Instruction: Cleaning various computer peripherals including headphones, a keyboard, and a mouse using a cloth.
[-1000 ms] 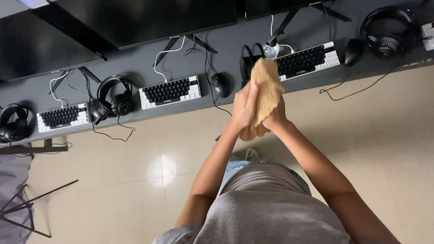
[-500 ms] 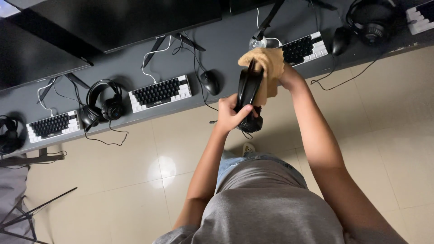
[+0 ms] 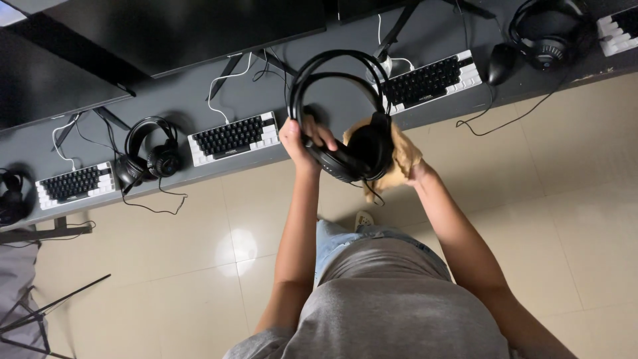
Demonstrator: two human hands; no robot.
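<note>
Above the front edge of the dark grey desk (image 3: 199, 100), a black over-ear headset (image 3: 345, 126) is held up in the air. The left hand (image 3: 299, 136) closes around one ear cup, fingers curled over its rim. The right hand (image 3: 405, 166) is wrapped in a tan cloth (image 3: 402, 156) and presses it against the other cup; its fingers are hidden by the cloth. Behind the headset on the desk lies a black-and-white keyboard (image 3: 432, 80), partly blocked by the headband, with a black mouse (image 3: 500, 63) beside it. Left of the headset sit another keyboard (image 3: 232, 136) and a second headset (image 3: 149, 156). A third headset (image 3: 548, 36) rests far right.
</note>
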